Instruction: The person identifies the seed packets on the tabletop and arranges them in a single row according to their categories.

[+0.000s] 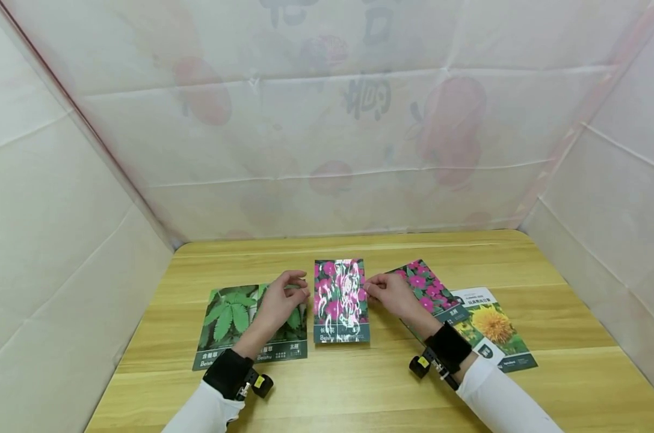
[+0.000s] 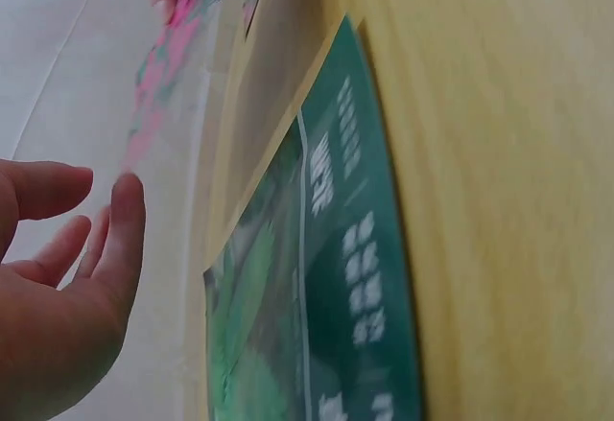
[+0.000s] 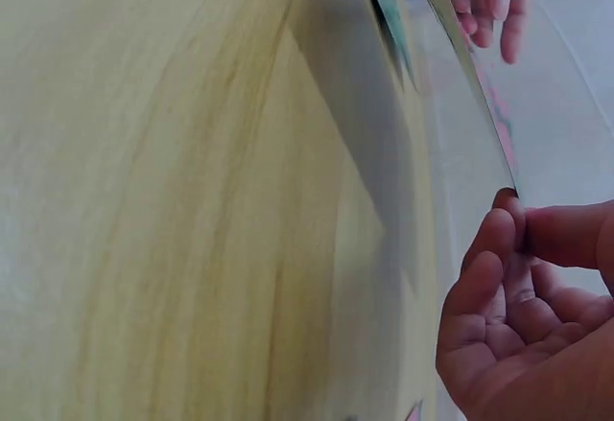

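Observation:
A glossy seed packet with pink flowers point(image 1: 340, 300) is held above the table's middle, catching glare. My right hand point(image 1: 394, 296) pinches its right edge between thumb and fingers; the right wrist view shows this pinch point(image 3: 523, 296) and the packet almost edge-on. Just off the packet's left edge is my left hand point(image 1: 283, 300), thumb and fingers parted and holding nothing. Under that hand lie two green-leaf seed packets point(image 1: 229, 319) side by side, one partly covered by the hand. A second pink-flower packet point(image 1: 421, 285) lies beneath my right hand and wrist.
A yellow-flower seed packet point(image 1: 494, 325) lies at the right, partly under the second pink one. The wooden table point(image 1: 327, 391) is enclosed by pale fabric walls point(image 1: 327, 204) at the back and both sides. Each wrist wears a black strap with a small camera point(image 1: 262, 385).

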`<state>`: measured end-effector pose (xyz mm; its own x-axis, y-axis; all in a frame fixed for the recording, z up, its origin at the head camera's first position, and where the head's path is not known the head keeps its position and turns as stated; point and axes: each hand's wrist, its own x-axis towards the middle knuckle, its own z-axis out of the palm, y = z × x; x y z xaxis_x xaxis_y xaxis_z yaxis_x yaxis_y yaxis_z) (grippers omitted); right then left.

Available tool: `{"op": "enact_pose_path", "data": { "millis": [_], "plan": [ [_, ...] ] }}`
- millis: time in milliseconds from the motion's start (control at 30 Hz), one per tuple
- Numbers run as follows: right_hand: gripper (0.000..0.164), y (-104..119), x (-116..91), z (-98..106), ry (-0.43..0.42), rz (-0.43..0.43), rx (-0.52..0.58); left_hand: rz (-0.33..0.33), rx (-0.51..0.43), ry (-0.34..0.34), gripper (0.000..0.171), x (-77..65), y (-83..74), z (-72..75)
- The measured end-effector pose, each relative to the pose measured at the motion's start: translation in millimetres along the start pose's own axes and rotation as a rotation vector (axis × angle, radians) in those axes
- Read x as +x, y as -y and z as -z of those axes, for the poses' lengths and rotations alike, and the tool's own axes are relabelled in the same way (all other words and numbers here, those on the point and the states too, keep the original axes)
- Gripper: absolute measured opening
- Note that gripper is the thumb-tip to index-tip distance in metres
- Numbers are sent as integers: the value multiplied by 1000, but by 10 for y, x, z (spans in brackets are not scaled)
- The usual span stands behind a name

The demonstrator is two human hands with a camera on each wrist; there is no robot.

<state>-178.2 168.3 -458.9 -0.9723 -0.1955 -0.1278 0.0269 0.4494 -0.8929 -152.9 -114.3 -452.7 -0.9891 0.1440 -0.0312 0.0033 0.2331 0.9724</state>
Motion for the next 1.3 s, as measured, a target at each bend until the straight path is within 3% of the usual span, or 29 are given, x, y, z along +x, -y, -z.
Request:
{"op": "enact_pose_path", "data": {
  "millis": [133, 500, 1067, 1300],
  "plan": [
    [19, -35, 16, -27, 27, -43, 6, -17, 20, -29, 43, -4, -3, 78],
    [20, -64, 83, -143, 65, -42, -78, -45, 15, -82, 37, -32, -9, 182],
    [31, -90, 90, -167, 52, -34, -134, -33, -9, -75, 38, -45, -8, 197],
    [31, -74, 58, -135, 85, -7, -160, -36, -22, -73, 38, -49, -7, 207]
  ]
}}
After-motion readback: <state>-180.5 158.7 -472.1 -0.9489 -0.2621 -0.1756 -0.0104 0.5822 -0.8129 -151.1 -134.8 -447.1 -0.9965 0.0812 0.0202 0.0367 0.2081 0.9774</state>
